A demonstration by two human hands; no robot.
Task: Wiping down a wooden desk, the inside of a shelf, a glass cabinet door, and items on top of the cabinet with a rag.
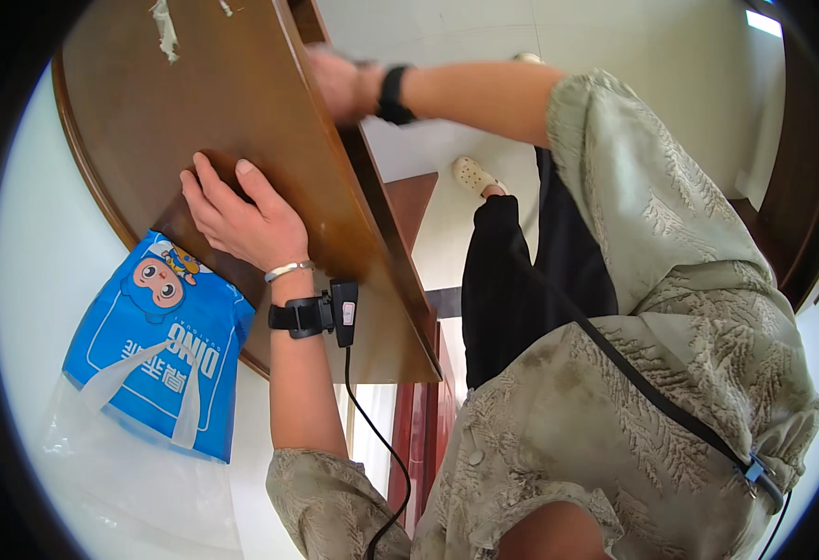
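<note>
My left hand point(246, 217) rests palm down on the brown wooden tabletop point(213, 103), its fingers stretched out and slightly apart, with nothing in it. A silver bracelet point(290, 271) and a black strap with a small device point(309, 315) circle that wrist. My right hand point(337, 86) is at the table's edge, over the dark gap point(358, 154) that runs beneath the top. Motion smears it and its fingers are hidden, so any hold cannot be made out. Another black band point(394, 95) sits on the right wrist.
A blue bag point(157, 345) with a cartoon figure and white handles lies against the table's curved rim. Torn whitish scraps point(165, 30) cling to the tabletop. A black cable point(393, 457) hangs from the left wrist device. Dark wooden furniture point(806, 177) stands at the right.
</note>
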